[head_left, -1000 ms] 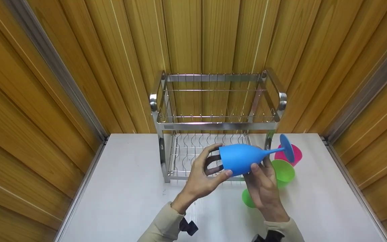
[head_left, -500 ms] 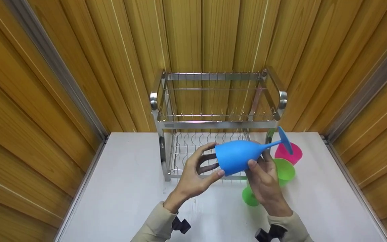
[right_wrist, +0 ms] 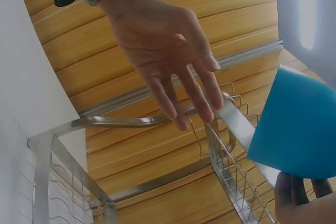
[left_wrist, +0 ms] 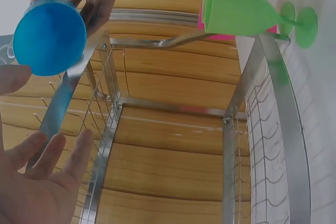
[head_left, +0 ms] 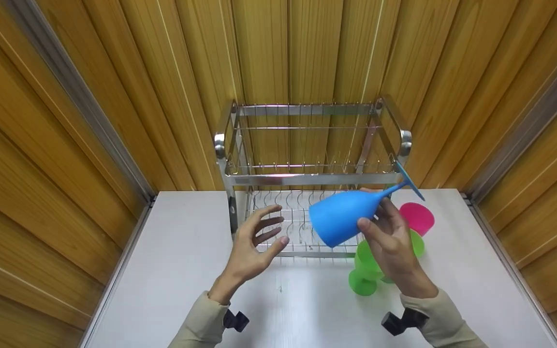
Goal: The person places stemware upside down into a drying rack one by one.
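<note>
A blue goblet [head_left: 344,215] is held in the air by my right hand [head_left: 392,241], tilted with its mouth to the lower left and its foot up to the right. The thumb and fingers grip the bowl near the stem. My left hand [head_left: 254,246] is apart from the goblet on its left, fingers spread and loosely bent, holding nothing. In the left wrist view the goblet's mouth [left_wrist: 50,38] faces the camera. In the right wrist view its blue bowl [right_wrist: 299,124] is at the right, with fingertips under it.
Behind the hands stands a two-tier metal dish rack [head_left: 307,180] with wire shelves. Green goblets [head_left: 365,270] stand on the white table [head_left: 172,270] to the right, partly hidden by my right hand. A pink cup-shaped piece [head_left: 417,217] is behind them. Wood-patterned walls surround the table.
My left hand has let go of the goblet's rim and moved left. The right hand keeps hold of the goblet, whose foot has tilted further up.
</note>
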### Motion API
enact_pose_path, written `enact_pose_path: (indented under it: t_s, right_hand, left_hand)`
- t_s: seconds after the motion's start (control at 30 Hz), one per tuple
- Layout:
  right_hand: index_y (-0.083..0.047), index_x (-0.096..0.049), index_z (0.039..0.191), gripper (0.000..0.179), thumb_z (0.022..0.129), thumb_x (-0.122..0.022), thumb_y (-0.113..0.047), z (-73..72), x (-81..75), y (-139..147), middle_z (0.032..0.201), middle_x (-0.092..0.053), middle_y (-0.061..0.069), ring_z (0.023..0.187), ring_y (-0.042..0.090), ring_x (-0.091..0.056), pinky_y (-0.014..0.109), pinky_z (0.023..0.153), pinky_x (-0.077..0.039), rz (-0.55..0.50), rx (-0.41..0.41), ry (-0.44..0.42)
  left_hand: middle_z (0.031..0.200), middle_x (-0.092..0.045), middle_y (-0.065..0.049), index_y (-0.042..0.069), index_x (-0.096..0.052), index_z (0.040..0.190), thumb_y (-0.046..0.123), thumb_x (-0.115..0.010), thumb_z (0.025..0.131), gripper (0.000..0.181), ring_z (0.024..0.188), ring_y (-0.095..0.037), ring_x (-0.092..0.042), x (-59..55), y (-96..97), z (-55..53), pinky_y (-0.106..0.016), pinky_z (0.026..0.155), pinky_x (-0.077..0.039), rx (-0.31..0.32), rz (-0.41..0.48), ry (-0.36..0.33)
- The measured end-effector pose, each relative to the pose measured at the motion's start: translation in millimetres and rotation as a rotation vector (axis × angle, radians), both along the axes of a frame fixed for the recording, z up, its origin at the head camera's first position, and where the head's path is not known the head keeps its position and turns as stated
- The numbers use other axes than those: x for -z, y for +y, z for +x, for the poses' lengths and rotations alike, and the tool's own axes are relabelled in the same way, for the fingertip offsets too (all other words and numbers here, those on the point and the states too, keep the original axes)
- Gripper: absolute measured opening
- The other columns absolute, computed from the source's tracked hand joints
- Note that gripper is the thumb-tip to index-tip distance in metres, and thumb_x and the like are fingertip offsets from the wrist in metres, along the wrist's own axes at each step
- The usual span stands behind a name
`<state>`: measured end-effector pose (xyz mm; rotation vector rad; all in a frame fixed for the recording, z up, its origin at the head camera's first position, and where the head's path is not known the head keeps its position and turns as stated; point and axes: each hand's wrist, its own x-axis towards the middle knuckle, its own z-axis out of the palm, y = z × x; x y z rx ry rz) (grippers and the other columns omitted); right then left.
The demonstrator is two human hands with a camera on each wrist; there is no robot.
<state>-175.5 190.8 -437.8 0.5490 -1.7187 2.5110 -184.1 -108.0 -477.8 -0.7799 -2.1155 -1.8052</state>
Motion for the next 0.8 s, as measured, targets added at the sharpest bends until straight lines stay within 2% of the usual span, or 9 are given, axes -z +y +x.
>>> enact_pose_path:
  t_s: [0.13,0.23,0.43,0.6,0.8]
  right_hand:
    - [-0.01,-0.047,0.158,0.062,0.1,-0.06,0.008,-5.5,-13.9,8,0.151,-0.051,0.01,0.14,0.027,-0.055,0.037,0.111,-0.058,0.088,0.028,0.043]
    - [-0.008,-0.05,0.157,0.062,0.098,-0.062,0.009,-8.8,-26.5,13,0.149,-0.057,0.008,0.137,0.023,-0.061,0.034,0.107,-0.059,0.195,0.072,0.089]
    - [-0.005,-0.058,0.151,0.063,0.091,-0.072,0.01,-16.1,-54.9,20,0.146,-0.066,0.01,0.132,0.016,-0.066,0.025,0.107,-0.056,0.413,0.167,0.242]
    - [-0.007,-0.058,0.152,0.065,0.091,-0.073,0.009,-27.2,-81.3,27,0.15,-0.064,0.014,0.137,0.02,-0.064,0.029,0.114,-0.053,0.526,0.199,0.31]
    - [-0.011,-0.056,0.155,0.067,0.092,-0.073,0.006,-42.1,-107.5,33,0.15,-0.064,0.012,0.138,0.03,-0.063,0.032,0.116,-0.053,0.624,0.22,0.339]
  left_hand:
    - [0.151,-0.058,-0.019,0.003,-0.054,0.15,0.007,-0.079,0.094,0.062,0.132,-0.038,-0.066,3.5,-13.9,-3.9,-0.04,0.107,-0.06,-0.087,-0.035,0.01]
    - [0.149,-0.06,-0.017,0.003,-0.055,0.149,0.006,-0.08,0.093,0.061,0.131,-0.037,-0.067,6.1,-24.5,-7.8,-0.039,0.107,-0.06,-0.161,-0.074,0.015]
    - [0.142,-0.064,-0.015,0.003,-0.059,0.144,0.006,-0.08,0.093,0.056,0.125,-0.038,-0.07,10.5,-44.5,-16.8,-0.045,0.103,-0.063,-0.322,-0.147,0.031]
    - [0.134,-0.067,-0.016,0.002,-0.063,0.14,0.003,-0.08,0.092,0.051,0.121,-0.04,-0.071,16.4,-58.3,-28.7,-0.053,0.098,-0.064,-0.42,-0.146,0.045]
    - [0.133,-0.066,-0.02,0.0,-0.063,0.138,-0.001,-0.079,0.091,0.05,0.121,-0.041,-0.07,26.0,-71.1,-40.9,-0.052,0.094,-0.066,-0.53,-0.141,0.006]
